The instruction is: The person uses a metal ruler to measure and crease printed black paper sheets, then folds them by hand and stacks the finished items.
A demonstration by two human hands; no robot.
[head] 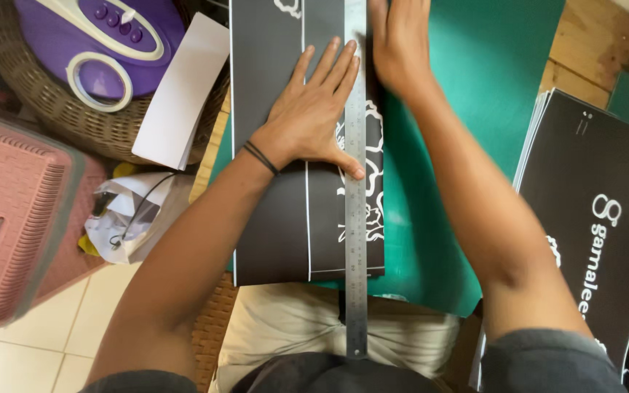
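Two hands are pressed down: left hand (313, 116) lies flat, fingers (327, 64) spread, on a black printed sheet (271, 218) beside a steel ruler (356, 240); right hand (402, 44) rests open at the ruler's far end. Green cutting mat (467, 145) lies beneath. Stacked black sheets (591, 182) are seen rightward.

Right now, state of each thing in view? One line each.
left hand: flat, fingers spread, pressing on the steel ruler and black sheet
right hand: at the ruler's far end, fingers cut off by the frame edge
steel ruler: lying lengthwise along the black sheet
black sheet: flat on the green cutting mat
green cutting mat: flat, partly covered
stack of black sheets: piled at the right
purple iron: resting in the wicker basket
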